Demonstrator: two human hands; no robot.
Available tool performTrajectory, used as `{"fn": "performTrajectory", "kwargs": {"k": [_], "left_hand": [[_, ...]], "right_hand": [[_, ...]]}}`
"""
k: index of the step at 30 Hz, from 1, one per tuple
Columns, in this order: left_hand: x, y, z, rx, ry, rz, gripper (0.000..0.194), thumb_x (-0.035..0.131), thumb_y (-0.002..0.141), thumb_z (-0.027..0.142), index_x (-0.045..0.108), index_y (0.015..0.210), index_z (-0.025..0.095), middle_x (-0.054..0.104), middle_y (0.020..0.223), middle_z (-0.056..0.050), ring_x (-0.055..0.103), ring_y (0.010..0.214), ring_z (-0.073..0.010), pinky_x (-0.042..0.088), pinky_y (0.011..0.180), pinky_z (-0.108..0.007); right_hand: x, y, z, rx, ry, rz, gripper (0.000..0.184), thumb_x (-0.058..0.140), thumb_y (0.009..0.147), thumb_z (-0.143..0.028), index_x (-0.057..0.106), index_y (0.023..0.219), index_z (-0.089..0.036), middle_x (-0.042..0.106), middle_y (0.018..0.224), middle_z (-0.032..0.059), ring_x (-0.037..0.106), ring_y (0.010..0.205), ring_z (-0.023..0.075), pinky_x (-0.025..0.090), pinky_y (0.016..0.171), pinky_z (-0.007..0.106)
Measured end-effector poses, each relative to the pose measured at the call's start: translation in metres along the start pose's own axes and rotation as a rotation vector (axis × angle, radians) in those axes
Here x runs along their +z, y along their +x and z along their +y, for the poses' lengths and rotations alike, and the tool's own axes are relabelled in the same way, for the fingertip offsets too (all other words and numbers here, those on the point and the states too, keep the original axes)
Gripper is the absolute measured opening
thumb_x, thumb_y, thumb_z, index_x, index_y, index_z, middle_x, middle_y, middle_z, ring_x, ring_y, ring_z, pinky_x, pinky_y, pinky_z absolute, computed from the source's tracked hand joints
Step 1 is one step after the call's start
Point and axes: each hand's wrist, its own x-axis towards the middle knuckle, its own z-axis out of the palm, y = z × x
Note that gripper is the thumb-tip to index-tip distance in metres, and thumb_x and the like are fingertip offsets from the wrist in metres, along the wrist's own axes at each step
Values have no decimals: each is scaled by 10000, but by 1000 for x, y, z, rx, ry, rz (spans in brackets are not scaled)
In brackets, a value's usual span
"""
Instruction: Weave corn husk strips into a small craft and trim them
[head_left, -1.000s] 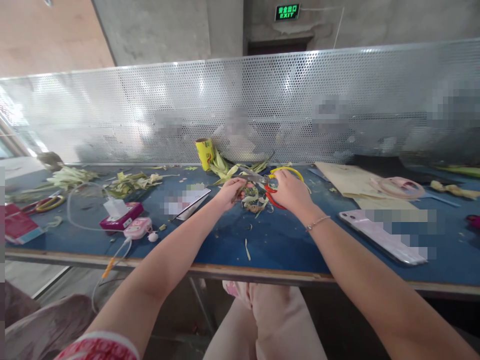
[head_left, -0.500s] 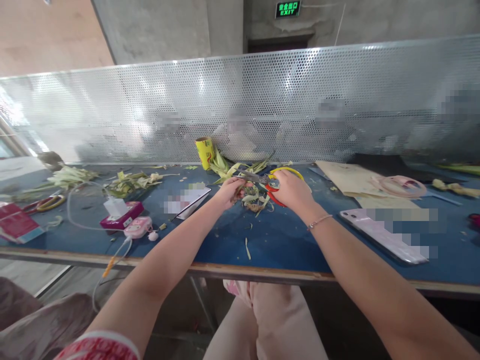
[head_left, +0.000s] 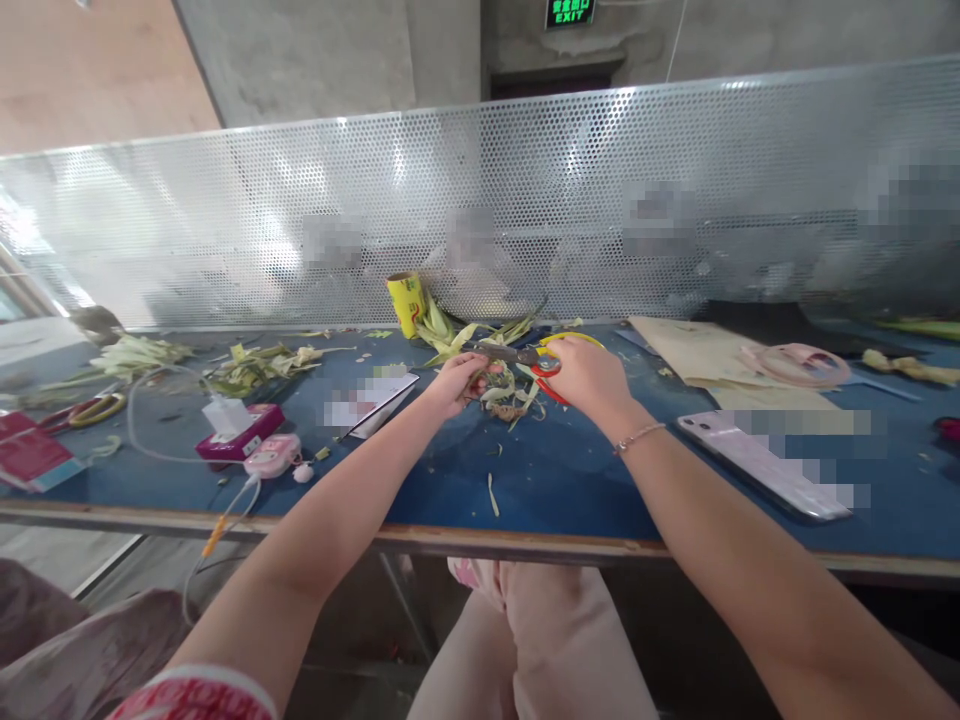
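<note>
A concrete wall with a green exit sign (head_left: 570, 12) stands behind a perforated metal screen (head_left: 525, 160), and in front of that runs a long blue surface (head_left: 435, 490) strewn with dry plant bits. At its middle, the right hand (head_left: 589, 375) is wrapped round the red and yellow handles of the scissors (head_left: 521, 355), whose blades look nearly together and point toward the left hand (head_left: 459, 385). That hand has its fingers curled in on some thin strands (head_left: 475, 380), too small and blurred to make out fully. Whether the blades touch the strands cannot be told.

As for progress, the work seems part-way. Just below the hands lies a small tangle of scraps (head_left: 504, 410), and a lone sliver (head_left: 493, 495) rests nearer the front edge, so some material has probably been cut or pulled apart. Nothing in view looks clearly finished. Beyond the hands, longer husks (head_left: 450, 343) lie beside the yellow tube (head_left: 406, 305), seemingly unworked. More leafy stuff sits to the left, in a mixed heap (head_left: 259, 372) and a paler bunch (head_left: 139, 355); whether these are leftovers or stock cannot be told.
</note>
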Motion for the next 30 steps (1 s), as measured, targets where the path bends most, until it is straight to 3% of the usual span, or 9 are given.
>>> {"fn": "performTrajectory", "kwargs": {"k": [10,17,30], "left_hand": [[2,-5,4,-12,-17,-5,96,613,765,182,528,801,153,665,712,-34,446,397,-33,316,373,-151],[0,-2,3,-7,-28,-2,109,617,772,190,517,781,147,671,743,-43,447,397,-31,344,374,-153],[1,-4,2,5,24,-1,55,604,757,165,562,764,130,670,751,-38,427,411,-25,326,372,-158]], "right_hand": [[1,0,1,27,14,6,218,520,806,-347,626,937,-209,648,996,86,575,818,222,388,632,304],[0,-2,-3,-62,7,113,330,540,761,-348,562,1016,-140,632,1001,151,554,931,291,391,751,361],[2,-2,-4,-87,-35,73,353,532,734,-316,577,1030,-130,635,991,149,551,958,293,361,809,379]]}}
